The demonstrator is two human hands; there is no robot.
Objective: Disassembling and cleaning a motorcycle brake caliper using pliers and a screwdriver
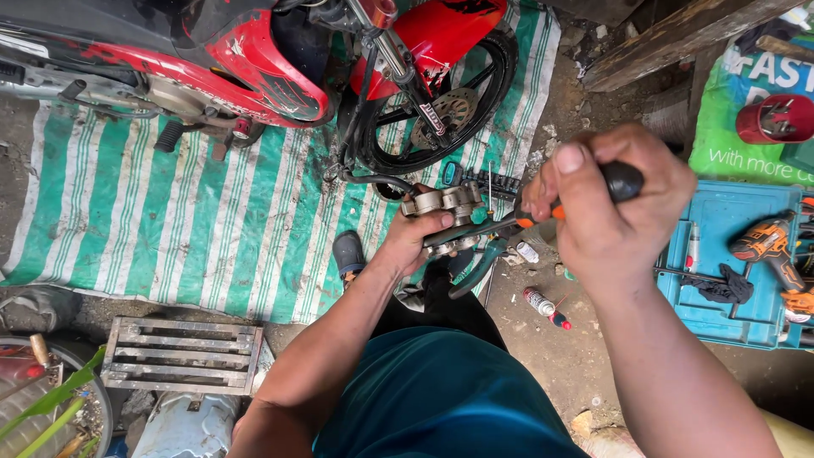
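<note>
Motorcycle [254,59], red and black, lies across the top from ten to one o'clock on a green-and-white striped tarp [170,229], its front wheel [441,102] at twelve o'clock with the brake disc bare, which fits the metal brake caliper [441,208] being off and held near centre. An open blue tool case [721,271] at three o'clock carries an orange cordless drill [767,242], within reach of the right side. A metal grate [182,354] sits at eight o'clock. The right hand [615,199] is clenched around the black handle of a screwdriver [543,212], whose shaft points at nine o'clock into the caliper. The left hand [415,242] cups the caliper from below, fingers wrapped to steady it. A small spray can [545,306] lies on the dirt at five o'clock; nothing blocks the hands.
</note>
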